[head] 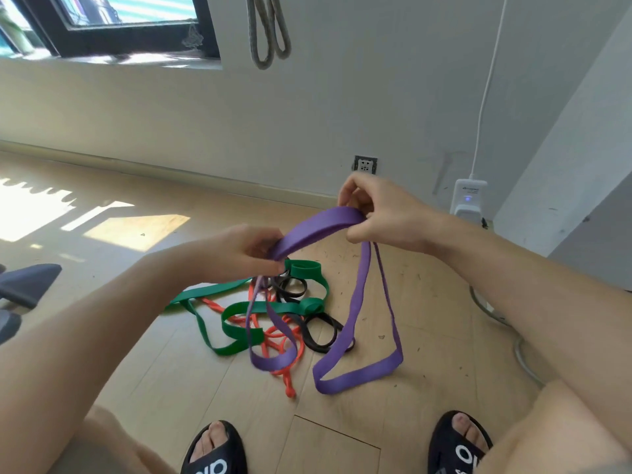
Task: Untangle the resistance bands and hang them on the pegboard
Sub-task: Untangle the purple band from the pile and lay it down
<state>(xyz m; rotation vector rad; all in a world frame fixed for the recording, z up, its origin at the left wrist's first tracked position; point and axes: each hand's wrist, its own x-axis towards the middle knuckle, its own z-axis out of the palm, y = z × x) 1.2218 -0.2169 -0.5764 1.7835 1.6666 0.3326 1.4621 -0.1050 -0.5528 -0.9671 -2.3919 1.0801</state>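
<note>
Both hands, left hand and right hand, pinch the flat purple rubber band; lift slowly so its left loop slips free of the green band and orange band.

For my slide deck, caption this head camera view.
Both hands lift a purple band from tangled bands on the floor.

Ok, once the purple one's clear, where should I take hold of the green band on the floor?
Probably at the green band's far folded end, coming from above. That fold stands raised off the floor and lies apart from the orange band, whereas its middle stretch is crossed by the purple band that both hands, left and right, hold.
</note>
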